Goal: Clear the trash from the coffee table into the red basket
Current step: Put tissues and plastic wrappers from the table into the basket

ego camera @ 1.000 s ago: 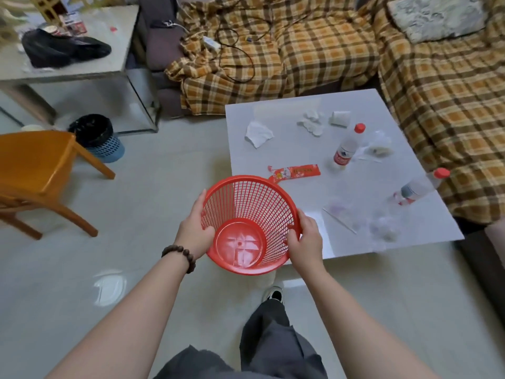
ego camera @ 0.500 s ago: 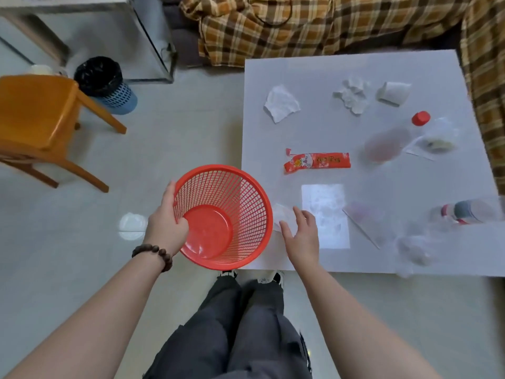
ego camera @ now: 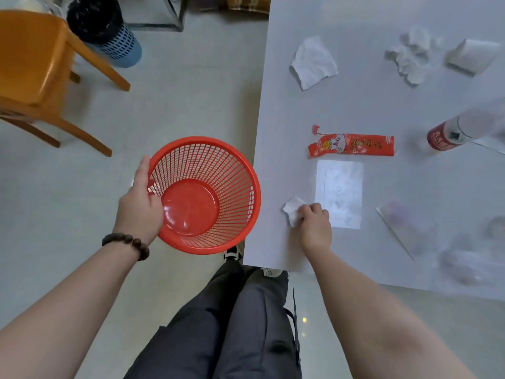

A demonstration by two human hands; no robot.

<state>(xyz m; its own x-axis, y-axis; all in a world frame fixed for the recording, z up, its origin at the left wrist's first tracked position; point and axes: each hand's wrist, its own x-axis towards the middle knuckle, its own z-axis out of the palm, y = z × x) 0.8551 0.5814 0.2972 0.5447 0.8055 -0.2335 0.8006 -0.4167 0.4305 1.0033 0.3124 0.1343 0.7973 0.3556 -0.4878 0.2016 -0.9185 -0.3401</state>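
My left hand [ego camera: 139, 206] grips the rim of the empty red basket [ego camera: 218, 214], held over the floor just left of the white coffee table [ego camera: 369, 105]. My right hand [ego camera: 314, 225] is closed on a small crumpled white tissue [ego camera: 291, 212] lying near the table's front left corner. A red snack wrapper [ego camera: 352, 144] lies beyond it. White tissues [ego camera: 313, 62] [ego camera: 412, 54] and a folded white paper [ego camera: 472, 56] lie farther back. A clear bottle with a red label [ego camera: 451, 132] stands at the right edge.
Clear plastic wrappers [ego camera: 404, 228] lie blurred at the table's front right. An orange wooden chair [ego camera: 35, 69] and a blue bin with a black liner [ego camera: 106, 31] stand on the floor at the left. My legs are below the table's near edge.
My right hand let go of the basket, moved right onto the table and closed on the small tissue. The view tilted down and closer; the left hand alone holds the basket.
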